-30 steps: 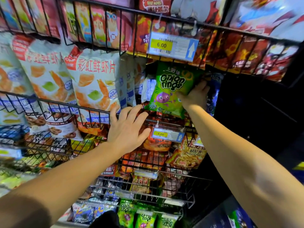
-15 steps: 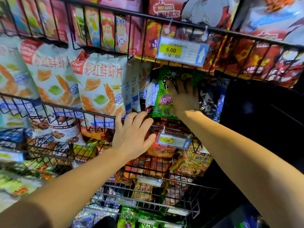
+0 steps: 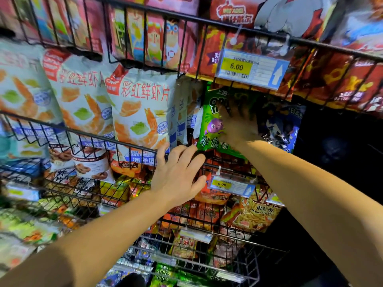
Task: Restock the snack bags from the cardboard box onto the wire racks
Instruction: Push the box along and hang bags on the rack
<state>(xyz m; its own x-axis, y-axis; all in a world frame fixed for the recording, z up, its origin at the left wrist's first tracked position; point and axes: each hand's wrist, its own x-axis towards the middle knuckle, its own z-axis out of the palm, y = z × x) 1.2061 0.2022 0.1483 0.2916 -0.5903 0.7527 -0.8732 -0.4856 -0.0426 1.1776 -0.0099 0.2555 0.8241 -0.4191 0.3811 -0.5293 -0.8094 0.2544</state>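
The right hand (image 3: 238,123) lies flat against the front of a green bag (image 3: 209,129), fingers spread wide and pointing up, palm pressing the bag back into the wire rack (image 3: 132,141). The hand covers most of the bag's right half; whether any finger curls round an edge cannot be told. The bag stands upright in the rack's middle tier, its top tucked just under the upper basket's bottom wire, with a purple cartoon figure showing just left of the hand.

The left hand (image 3: 178,175) is below and to the left of the right one, open, fingers loosely spread and extended forward. Its fingertips rest on or just over the front rail of the middle tier; it holds nothing. The thumb points toward a small price tag (image 3: 230,186) clipped to the rail just right of it.

Left of the left hand stand large pale shrimp-chip bags (image 3: 141,112), upright behind the same rail, side by side. Right of the right hand, touching the green bag's side, is a dark blue bag (image 3: 284,125). Above the right hand hangs a larger tag (image 3: 251,69) reading 6.00 with an up arrow, clipped to the upper basket, which holds red bags (image 3: 335,79). Below both hands, lower tiers hold orange and red packets, and more green bags (image 3: 163,276) show at the bottom edge.
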